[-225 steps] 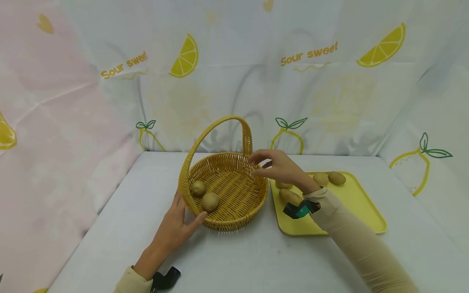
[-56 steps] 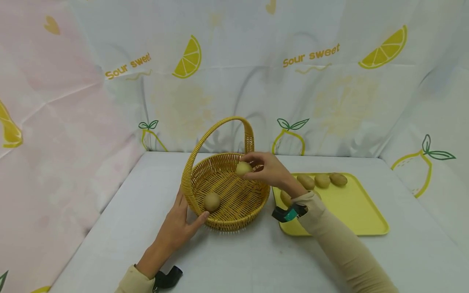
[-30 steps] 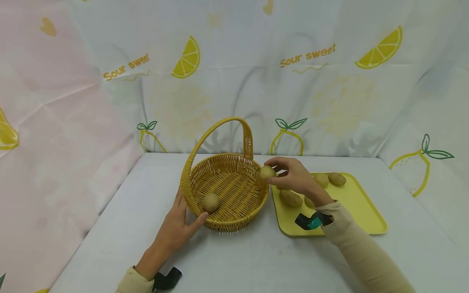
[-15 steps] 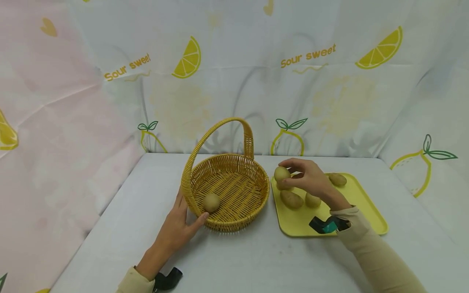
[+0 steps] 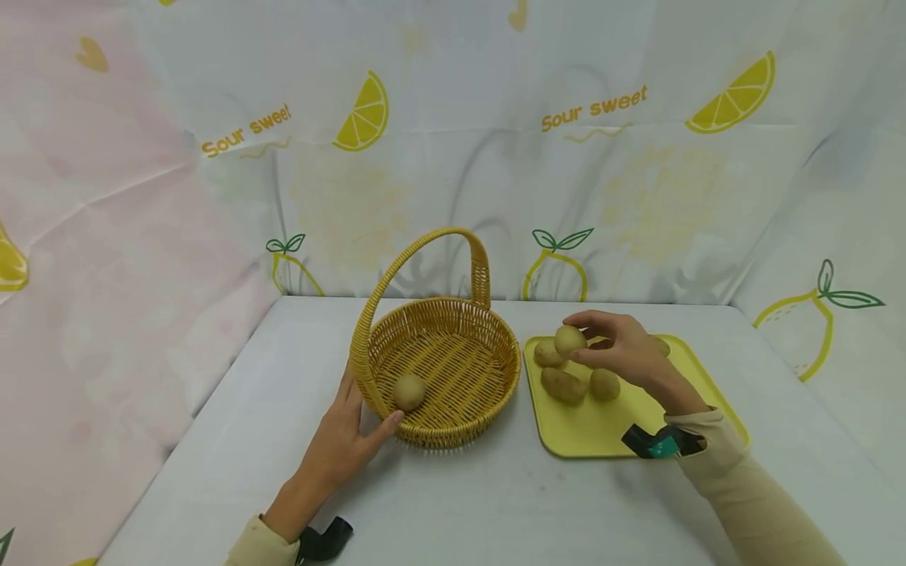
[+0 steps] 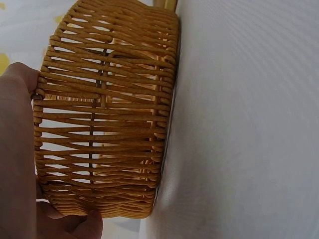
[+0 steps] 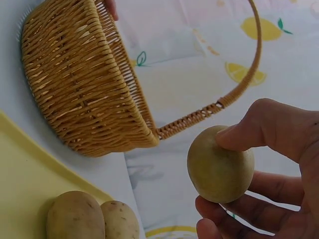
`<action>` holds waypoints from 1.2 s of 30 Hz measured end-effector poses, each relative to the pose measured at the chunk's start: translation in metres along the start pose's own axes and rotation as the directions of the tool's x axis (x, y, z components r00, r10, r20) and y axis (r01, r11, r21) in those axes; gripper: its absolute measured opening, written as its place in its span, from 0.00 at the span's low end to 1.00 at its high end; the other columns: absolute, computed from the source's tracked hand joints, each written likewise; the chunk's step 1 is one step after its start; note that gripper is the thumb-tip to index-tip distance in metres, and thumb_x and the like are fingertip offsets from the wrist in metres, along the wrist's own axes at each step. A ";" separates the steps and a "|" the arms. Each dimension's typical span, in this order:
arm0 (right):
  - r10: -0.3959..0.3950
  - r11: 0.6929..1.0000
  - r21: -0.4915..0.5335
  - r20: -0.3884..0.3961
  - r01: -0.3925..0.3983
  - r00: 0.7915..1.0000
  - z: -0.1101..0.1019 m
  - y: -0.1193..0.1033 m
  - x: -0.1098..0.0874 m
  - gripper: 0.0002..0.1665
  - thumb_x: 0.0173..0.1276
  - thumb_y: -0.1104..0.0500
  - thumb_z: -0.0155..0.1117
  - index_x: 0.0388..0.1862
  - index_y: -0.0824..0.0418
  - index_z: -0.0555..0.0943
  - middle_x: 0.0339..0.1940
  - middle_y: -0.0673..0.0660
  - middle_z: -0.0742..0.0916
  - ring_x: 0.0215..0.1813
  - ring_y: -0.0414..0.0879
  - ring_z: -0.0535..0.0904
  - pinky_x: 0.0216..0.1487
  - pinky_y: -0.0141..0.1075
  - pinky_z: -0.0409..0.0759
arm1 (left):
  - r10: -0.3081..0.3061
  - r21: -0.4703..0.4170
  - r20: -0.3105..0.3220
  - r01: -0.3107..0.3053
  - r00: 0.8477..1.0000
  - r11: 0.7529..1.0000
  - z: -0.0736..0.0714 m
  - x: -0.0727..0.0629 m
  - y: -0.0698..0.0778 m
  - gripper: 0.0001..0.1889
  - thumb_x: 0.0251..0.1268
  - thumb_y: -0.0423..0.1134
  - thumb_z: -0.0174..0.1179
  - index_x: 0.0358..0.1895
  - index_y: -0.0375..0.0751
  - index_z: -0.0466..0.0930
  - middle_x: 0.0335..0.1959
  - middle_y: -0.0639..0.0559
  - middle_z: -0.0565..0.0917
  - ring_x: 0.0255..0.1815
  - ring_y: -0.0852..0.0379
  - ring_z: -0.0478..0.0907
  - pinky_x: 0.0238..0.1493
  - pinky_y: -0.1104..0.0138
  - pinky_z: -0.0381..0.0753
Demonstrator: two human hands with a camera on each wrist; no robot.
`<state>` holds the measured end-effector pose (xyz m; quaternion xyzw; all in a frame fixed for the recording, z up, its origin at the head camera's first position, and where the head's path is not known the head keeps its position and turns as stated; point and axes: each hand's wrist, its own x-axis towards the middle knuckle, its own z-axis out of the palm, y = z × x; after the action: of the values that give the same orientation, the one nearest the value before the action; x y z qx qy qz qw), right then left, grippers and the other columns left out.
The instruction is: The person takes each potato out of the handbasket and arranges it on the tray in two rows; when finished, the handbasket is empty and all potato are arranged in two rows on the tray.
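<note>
My left hand holds the near left side of a yellow woven wicker basket, its thumb at the rim; the left wrist view shows fingers around the basket's wall. One round potato lies in the basket, by its left wall. Over the yellow tray, my right hand pinches another potato between thumb and fingers. Beneath it on the tray are several more potatoes, among them a longer one and a small round one; the right hand partly hides those at the back.
The basket's tall arched handle rises above it. Basket and tray stand side by side on a white table, a narrow gap between them. Behind the table hangs a lemon-print cloth.
Earlier two potatoes lay in the basket. My right hand has lifted one out and carried it right, across the rim, to above the tray. The left hand has stayed at the basket.
</note>
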<state>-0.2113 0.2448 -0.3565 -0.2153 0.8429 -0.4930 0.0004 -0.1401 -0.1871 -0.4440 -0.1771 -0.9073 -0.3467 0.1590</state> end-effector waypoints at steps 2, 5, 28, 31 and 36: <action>-0.004 1.000 -0.006 -0.007 0.004 1.000 -0.002 0.000 -0.003 0.26 0.66 0.67 0.74 0.63 0.70 0.81 0.56 0.65 0.85 0.52 0.53 0.82 0.47 0.35 0.83 | -0.003 -0.001 -0.001 0.003 1.000 1.000 0.000 0.000 0.000 0.53 0.71 0.55 0.67 0.87 0.49 0.40 0.86 0.48 0.39 0.82 0.40 0.49 0.71 0.42 0.65; -0.016 1.000 -0.027 -0.021 0.016 1.000 -0.006 0.002 -0.007 0.26 0.66 0.67 0.74 0.63 0.70 0.82 0.56 0.64 0.85 0.52 0.49 0.82 0.49 0.34 0.82 | -0.009 -0.005 -0.001 0.009 1.000 1.000 0.000 0.000 0.000 0.53 0.71 0.55 0.67 0.86 0.44 0.41 0.86 0.48 0.39 0.82 0.40 0.50 0.71 0.42 0.65; -0.029 0.996 -0.081 -0.094 0.021 0.995 -0.032 0.021 -0.034 0.26 0.66 0.70 0.73 0.62 0.73 0.81 0.54 0.63 0.86 0.48 0.40 0.81 0.48 0.28 0.80 | -0.003 -0.008 0.005 0.003 1.000 1.000 -0.001 0.000 0.000 0.52 0.71 0.55 0.67 0.87 0.52 0.40 0.86 0.46 0.39 0.82 0.38 0.49 0.71 0.42 0.65; 0.001 0.996 -0.089 -0.096 -0.009 0.995 -0.033 0.022 -0.036 0.25 0.67 0.68 0.73 0.62 0.72 0.81 0.54 0.62 0.86 0.48 0.40 0.81 0.48 0.29 0.80 | -0.007 -0.005 0.005 0.007 1.000 1.000 -0.001 0.000 0.000 0.52 0.71 0.55 0.66 0.87 0.53 0.40 0.86 0.46 0.39 0.82 0.38 0.49 0.71 0.42 0.65; 0.038 0.992 -0.113 -0.096 -0.048 0.995 -0.037 0.027 -0.041 0.26 0.69 0.65 0.74 0.64 0.70 0.81 0.54 0.59 0.86 0.48 0.39 0.82 0.47 0.29 0.80 | -0.009 -0.009 0.007 0.009 1.000 1.000 -0.001 0.000 0.000 0.51 0.71 0.55 0.66 0.87 0.52 0.41 0.86 0.47 0.40 0.82 0.38 0.49 0.71 0.42 0.65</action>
<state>-0.1918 0.3020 -0.3681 -0.1734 0.8735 -0.4530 -0.0408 -0.1397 -0.1874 -0.4436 -0.1748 -0.9070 -0.3509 0.1535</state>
